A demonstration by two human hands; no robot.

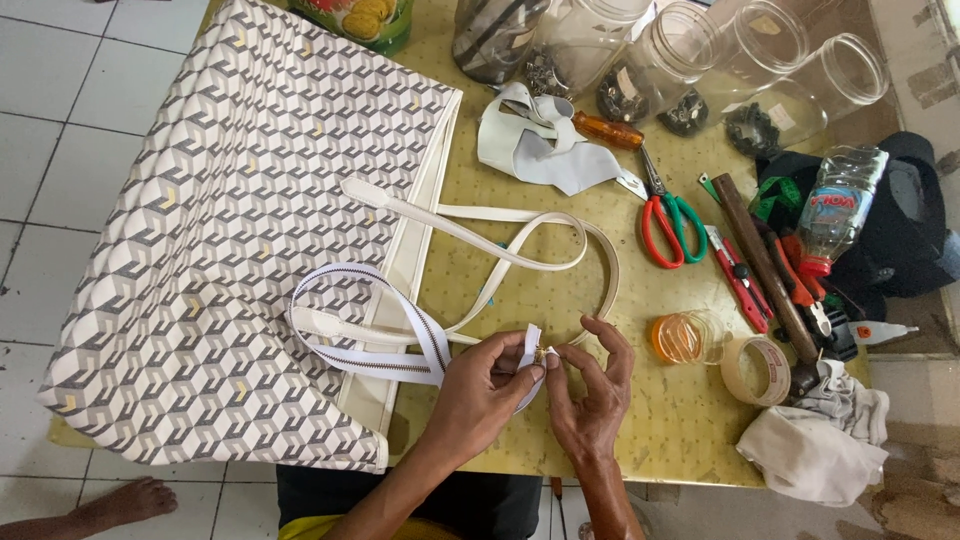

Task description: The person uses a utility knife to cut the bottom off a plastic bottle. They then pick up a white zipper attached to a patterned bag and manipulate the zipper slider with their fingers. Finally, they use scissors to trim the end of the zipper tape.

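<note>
Head view: left hand (478, 392) pinched the white zipper tape (372, 330) end. Right hand (592, 392) fingertips clamped the small brass zipper slider (547, 354). Both worked beside the grey-and-white geometric-patterned tote bag (230, 220) on the yellow table (650, 440).

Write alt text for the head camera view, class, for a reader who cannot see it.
Two hands, left hand and right hand, pinch a small metal zipper slider at the end of a white zipper tape. The tape loops over a grey-and-white geometric-patterned tote bag on a yellow table. Red-handled scissors, tape rolls and clear jars lie to the right.

Yellow-green table (640, 440) on white tiled floor (60, 150)
</note>
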